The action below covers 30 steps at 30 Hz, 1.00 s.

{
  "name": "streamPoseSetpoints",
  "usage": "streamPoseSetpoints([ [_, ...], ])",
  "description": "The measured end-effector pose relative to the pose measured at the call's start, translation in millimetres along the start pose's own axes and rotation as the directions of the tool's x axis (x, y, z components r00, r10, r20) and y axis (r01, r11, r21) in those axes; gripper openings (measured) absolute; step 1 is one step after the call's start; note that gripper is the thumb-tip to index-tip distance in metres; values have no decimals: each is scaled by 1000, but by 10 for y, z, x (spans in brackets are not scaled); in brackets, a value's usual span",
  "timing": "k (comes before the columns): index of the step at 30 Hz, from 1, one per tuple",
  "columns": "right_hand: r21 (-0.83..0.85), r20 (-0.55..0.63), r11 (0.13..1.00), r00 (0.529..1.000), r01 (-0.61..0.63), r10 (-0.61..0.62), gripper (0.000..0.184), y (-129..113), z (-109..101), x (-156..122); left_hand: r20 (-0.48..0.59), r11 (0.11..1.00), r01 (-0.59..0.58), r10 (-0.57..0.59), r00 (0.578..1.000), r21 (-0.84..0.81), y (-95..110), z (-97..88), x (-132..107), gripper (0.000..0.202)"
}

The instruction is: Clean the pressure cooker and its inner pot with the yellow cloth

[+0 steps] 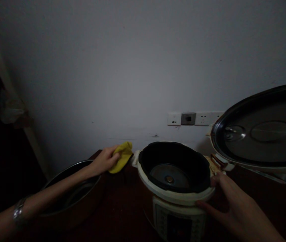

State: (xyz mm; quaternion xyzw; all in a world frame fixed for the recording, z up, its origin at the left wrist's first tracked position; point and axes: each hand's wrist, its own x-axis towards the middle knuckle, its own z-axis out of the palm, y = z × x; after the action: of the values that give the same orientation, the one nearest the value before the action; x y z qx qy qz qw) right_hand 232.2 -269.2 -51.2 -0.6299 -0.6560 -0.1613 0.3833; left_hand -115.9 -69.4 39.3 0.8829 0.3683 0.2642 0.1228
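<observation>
My left hand (105,162) is closed on a yellow cloth (121,156) and holds it just left of a white electric cooker (175,196). The cooker's dark inside is bare, with a round heating plate at the bottom. Its lid (261,134) stands swung open to the right, the shiny inner side facing me. My right hand (230,201) rests against the cooker's right rim, thumb on top and fingers spread along its side. A bracelet sits on my left wrist.
A dark metal inner pot (76,191) stands on the dark brown table (122,208) under my left forearm. Wall sockets and a switch (188,118) are fixed on the pale wall behind the cooker. A pale door frame (11,90) runs down the left.
</observation>
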Motion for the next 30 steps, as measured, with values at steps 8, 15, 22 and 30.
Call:
streamPoseSetpoints([
  [8,-21,15,1000,1000,10,-10,37,6,2,-6,124,946,-316,306,944,68,-175,312,420,51],
  [15,-24,19,1000,1000,12,-11,36,-11,7,-7,176,870,-463,436,883,171,-193,504,162,59],
  [22,12,-17,1000,1000,25,-25,38,-1,16,0,135,747,-629,615,777,217,-69,437,-276,73],
  [30,-3,-7,999,999,37,-37,37,-18,7,7,-88,859,-437,473,876,267,-170,124,-8,49],
])
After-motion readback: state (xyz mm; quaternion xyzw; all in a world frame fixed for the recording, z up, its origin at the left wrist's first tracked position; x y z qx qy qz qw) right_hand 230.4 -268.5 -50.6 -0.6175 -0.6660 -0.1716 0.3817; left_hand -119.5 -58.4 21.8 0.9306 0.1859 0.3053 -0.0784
